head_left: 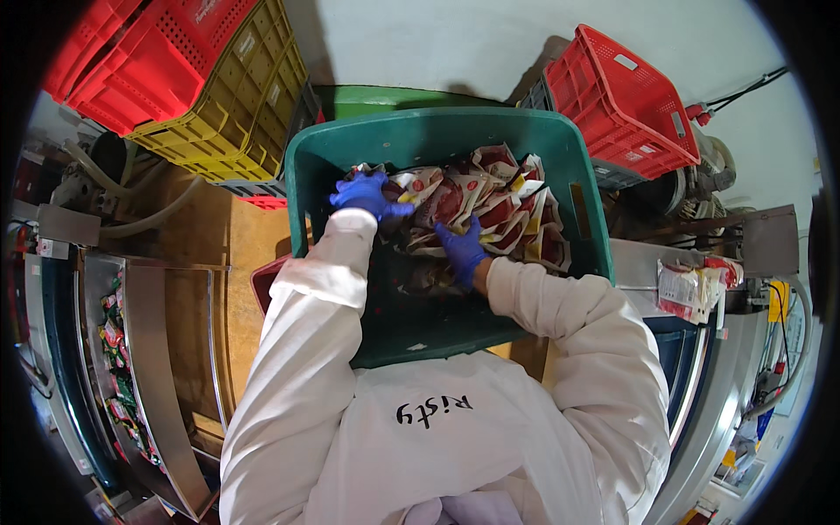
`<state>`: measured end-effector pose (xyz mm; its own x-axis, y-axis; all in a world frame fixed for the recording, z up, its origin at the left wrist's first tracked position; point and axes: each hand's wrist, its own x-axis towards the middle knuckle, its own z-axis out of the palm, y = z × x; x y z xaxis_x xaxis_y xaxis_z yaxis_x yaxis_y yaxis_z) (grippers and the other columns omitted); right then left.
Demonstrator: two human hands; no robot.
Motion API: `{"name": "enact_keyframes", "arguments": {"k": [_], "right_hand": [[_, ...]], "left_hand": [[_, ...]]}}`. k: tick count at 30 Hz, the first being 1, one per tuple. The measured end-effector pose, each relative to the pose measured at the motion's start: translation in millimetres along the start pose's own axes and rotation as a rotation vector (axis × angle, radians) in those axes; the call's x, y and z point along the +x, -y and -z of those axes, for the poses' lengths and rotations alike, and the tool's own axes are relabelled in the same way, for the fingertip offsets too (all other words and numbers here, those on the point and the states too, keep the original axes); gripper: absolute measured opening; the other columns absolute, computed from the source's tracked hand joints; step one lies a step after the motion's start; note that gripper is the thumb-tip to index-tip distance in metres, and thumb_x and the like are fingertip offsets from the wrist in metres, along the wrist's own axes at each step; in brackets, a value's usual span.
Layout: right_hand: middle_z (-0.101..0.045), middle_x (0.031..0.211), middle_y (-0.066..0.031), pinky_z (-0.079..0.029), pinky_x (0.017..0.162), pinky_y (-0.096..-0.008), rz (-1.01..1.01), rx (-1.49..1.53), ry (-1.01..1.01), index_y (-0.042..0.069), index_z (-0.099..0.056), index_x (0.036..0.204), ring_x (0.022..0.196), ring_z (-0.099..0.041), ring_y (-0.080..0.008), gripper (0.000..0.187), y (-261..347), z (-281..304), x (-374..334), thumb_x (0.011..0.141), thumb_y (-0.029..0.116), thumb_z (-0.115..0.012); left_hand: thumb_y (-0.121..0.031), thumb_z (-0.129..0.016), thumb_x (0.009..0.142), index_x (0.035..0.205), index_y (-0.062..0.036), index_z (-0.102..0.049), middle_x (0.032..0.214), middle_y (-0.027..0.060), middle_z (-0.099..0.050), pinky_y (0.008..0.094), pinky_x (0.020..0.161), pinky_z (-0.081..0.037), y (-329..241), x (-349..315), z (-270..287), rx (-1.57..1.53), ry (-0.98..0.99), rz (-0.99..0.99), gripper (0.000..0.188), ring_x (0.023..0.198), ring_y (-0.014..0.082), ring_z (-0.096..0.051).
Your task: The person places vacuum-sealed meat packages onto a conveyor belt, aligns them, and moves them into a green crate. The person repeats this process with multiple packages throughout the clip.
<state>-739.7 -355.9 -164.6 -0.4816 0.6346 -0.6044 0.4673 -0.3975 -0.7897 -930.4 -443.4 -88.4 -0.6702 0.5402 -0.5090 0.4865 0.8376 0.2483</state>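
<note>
A deep green plastic tub (437, 122) stands before me with several flat sealed packs (446, 201) in it, dark red contents under clear film with pale paper edges. My left hand (363, 194), in a blue glove, rests on packs at the left of the heap, its fingers spread. Near the middle of the tub, my right hand (462, 249), gloved alike, touches the packs' near side with thumb and fingers apart. One darker pack (429, 278) lies in shadow close to the right hand. The undersides of both hands are hidden.
Yellow crates (236, 105) topped by red crates (166, 61) rise at the far left. Another red crate (626, 105) stands at the far right. A metal trough with colourful wrappers (122, 376) is at left; loose packs (691, 289) lie on the right-hand machine.
</note>
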Motion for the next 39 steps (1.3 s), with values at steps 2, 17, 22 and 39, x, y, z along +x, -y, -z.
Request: {"name": "enact_keyframes", "arguments": {"k": [2, 17, 22, 39], "right_hand": [[-0.037, 0.141, -0.0227, -0.038, 0.102, -0.0391, 0.12, -0.177, -0.079, 0.009, -0.015, 0.148, 0.125, -0.042, -0.0351, 0.092, -14, -1, 1, 0.08, 0.034, -0.073], [-0.068, 0.084, -0.0172, -0.052, 0.07, -0.0421, 0.56, -1.031, -0.113, 0.008, -0.068, 0.089, 0.082, -0.067, -0.0327, 0.016, -66, 1, 77, 0.079, 0.014, -0.057], [-0.071, 0.084, -0.0133, -0.054, 0.07, -0.0409, 0.629, -1.642, -0.041, 0.01, -0.073, 0.083, 0.083, -0.069, -0.0303, 0.016, -12, 19, 39, 0.079, 0.014, -0.058], [-0.067, 0.078, -0.0075, -0.051, 0.068, -0.0307, 0.492, 0.17, -0.649, -0.002, -0.067, 0.095, 0.072, -0.061, -0.0119, 0.021, 6, 296, -401, 0.077, 0.007, -0.064]], "left_hand": [[-0.067, -0.075, 0.057, 0.132, -0.0261, -0.051, 0.146, 0.0134, -0.035, 0.0587, 0.105, -0.03, -9, -15, -14, 0.1, -0.122, -0.047, 0.088, 0.13, 0.0419, -0.036], [-0.045, -0.056, 0.087, 0.086, -0.0143, -0.068, 0.086, 0.0079, -0.061, 0.0435, 0.058, -0.05, 6, 30, -107, 0.014, -0.741, -0.527, 0.033, 0.071, 0.03, -0.063], [-0.048, -0.05, 0.09, 0.099, -0.0089, -0.066, 0.094, 0.0164, -0.065, 0.0443, 0.078, -0.05, -29, -7, -59, -0.065, -0.426, -0.529, 0.044, 0.087, 0.0371, -0.063], [-0.019, -0.06, 0.095, 0.114, -0.0013, -0.061, 0.099, 0.0013, -0.063, 0.0225, 0.073, -0.044, -241, -334, -50, -1.106, 0.022, -1.196, 0.026, 0.085, 0.0054, -0.055]]}}
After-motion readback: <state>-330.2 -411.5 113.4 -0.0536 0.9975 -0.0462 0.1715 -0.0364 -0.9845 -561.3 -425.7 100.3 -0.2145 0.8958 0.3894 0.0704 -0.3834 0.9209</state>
